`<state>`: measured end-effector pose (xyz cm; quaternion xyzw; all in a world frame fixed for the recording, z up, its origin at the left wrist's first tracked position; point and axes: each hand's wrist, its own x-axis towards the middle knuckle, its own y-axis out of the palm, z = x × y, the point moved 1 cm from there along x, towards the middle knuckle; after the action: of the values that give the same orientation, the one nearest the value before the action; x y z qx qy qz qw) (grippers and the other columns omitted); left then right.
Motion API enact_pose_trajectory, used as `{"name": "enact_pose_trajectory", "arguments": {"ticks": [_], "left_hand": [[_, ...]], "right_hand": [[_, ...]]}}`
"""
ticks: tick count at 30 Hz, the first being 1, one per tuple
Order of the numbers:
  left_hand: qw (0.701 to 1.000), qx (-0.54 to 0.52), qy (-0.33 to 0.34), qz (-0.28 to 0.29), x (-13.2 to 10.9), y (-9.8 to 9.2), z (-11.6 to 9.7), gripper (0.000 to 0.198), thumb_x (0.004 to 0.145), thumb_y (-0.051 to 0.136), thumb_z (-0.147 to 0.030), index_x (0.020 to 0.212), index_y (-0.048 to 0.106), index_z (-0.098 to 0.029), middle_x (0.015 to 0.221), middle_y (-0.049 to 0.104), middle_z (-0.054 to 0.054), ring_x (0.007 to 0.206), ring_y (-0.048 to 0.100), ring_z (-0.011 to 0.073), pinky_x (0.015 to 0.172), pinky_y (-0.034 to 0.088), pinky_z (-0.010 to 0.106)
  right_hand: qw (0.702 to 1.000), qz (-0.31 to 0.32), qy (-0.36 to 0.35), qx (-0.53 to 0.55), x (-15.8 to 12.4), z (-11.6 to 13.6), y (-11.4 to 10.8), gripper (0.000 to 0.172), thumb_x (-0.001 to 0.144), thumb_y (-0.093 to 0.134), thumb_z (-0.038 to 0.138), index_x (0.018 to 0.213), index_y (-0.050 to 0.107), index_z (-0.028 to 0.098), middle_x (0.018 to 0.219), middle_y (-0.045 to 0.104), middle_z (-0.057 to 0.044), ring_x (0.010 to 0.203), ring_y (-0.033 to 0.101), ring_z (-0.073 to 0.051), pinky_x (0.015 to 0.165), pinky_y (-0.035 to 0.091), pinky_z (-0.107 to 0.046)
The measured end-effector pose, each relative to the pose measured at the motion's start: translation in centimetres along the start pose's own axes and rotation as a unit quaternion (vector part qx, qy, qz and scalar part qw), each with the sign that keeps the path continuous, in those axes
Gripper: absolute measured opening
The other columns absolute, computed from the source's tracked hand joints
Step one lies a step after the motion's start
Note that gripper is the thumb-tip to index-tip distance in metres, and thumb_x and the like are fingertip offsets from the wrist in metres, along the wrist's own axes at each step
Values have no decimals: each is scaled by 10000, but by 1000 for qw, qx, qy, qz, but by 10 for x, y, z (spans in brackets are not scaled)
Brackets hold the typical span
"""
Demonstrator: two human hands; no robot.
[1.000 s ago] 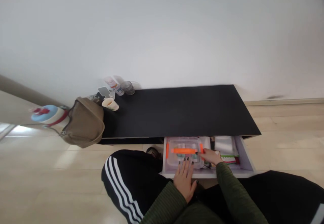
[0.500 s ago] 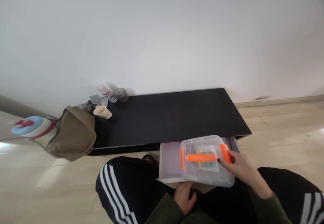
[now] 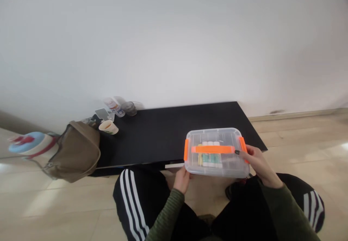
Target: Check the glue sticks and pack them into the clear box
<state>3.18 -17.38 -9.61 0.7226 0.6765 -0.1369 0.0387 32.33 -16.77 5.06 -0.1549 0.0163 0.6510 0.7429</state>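
A clear plastic storage box (image 3: 231, 139) with an orange handle (image 3: 213, 149) and orange side latches is held up over the front edge of the black table. Through its lid I see several white-and-green tubes or bottles (image 3: 212, 157) and something yellow beside them. My right hand (image 3: 254, 159) grips the box at its right latch, thumb on top. At the box's lower left corner is my left hand (image 3: 182, 180), close to the drawer front (image 3: 174, 166). The box hides its fingertips, so I cannot tell whether it touches box or drawer.
On the left of the black table (image 3: 157, 132) stand a paper cup (image 3: 108, 127) of brown drink, a phone-like object (image 3: 102, 114), a spray bottle (image 3: 115, 107) and a grey lidded jar (image 3: 129, 108). A brown bag (image 3: 78, 150) and a tumbler (image 3: 35, 143) are further left. My knees flank the drawer.
The drawer has gone from pulled out to nearly closed. My right hand has raised the box up and slightly left. My left hand has moved forward to the box's lower left corner.
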Motion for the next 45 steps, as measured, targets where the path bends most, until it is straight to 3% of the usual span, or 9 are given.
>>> {"name": "enact_pose_trajectory", "arguments": {"ticks": [5,10,16,20,25,29,32,35,45], "left_hand": [[988,-130,-73,-37,23,-55,-50,548,794,491,-631,1014,587,-139,827,642,70,598,638,173,451,477,259],[988,147,-14,-41,64,-76,-122,592,877,376,-668,1202,565,-211,927,682,86,683,649,179,543,483,259],[896,438,-46,-59,122,-72,-166,463,928,355,-529,1129,569,-171,1090,681,201,1027,643,350,822,459,402],[907,417,-17,-54,149,-75,-166,377,947,331,-475,1014,570,-192,994,700,167,948,663,307,790,449,363],[977,207,24,-38,163,-89,-140,416,904,408,-596,930,567,-212,709,630,29,605,576,174,598,439,278],[997,77,19,-10,167,-92,-120,458,864,449,-655,925,552,-213,573,502,-43,422,431,111,414,356,235],[999,48,11,5,166,-91,-117,459,853,468,-663,924,544,-216,550,475,-54,394,417,106,375,332,229],[1000,18,12,-2,163,-88,-119,446,859,469,-653,914,543,-217,561,472,-54,397,408,100,373,324,225],[993,-70,74,-62,160,-77,-117,361,871,514,-530,757,528,-188,676,473,-37,570,414,100,539,374,230]], "right_hand": [[999,30,-7,21,60,-18,25,389,685,691,513,748,648,132,623,579,2,585,494,-128,548,369,-242],[995,46,-28,-86,111,-17,47,433,752,585,580,698,612,151,622,571,4,629,512,-146,589,370,-252],[965,27,-64,-252,147,5,53,395,848,480,593,766,567,216,678,626,-9,675,566,-175,632,392,-266],[974,24,-80,-212,162,3,57,414,890,412,580,711,526,224,664,621,-20,647,569,-180,623,407,-278],[993,49,-57,-89,173,-15,57,485,891,387,607,746,590,192,703,659,-34,691,591,-191,651,465,-295],[995,33,-49,-85,185,-20,52,483,877,455,595,1013,668,183,929,713,-65,848,647,-223,778,509,-339],[991,-19,-93,-94,200,-13,55,531,877,509,537,1327,539,258,1207,661,-80,1079,632,-238,946,484,-391],[974,-3,-178,-141,211,-4,67,561,858,558,462,1381,499,267,1376,559,-91,1252,531,-256,1067,403,-444],[934,-30,-303,-186,173,26,80,334,882,422,208,1151,618,240,1183,673,-64,1169,589,-217,1029,431,-393]]}}
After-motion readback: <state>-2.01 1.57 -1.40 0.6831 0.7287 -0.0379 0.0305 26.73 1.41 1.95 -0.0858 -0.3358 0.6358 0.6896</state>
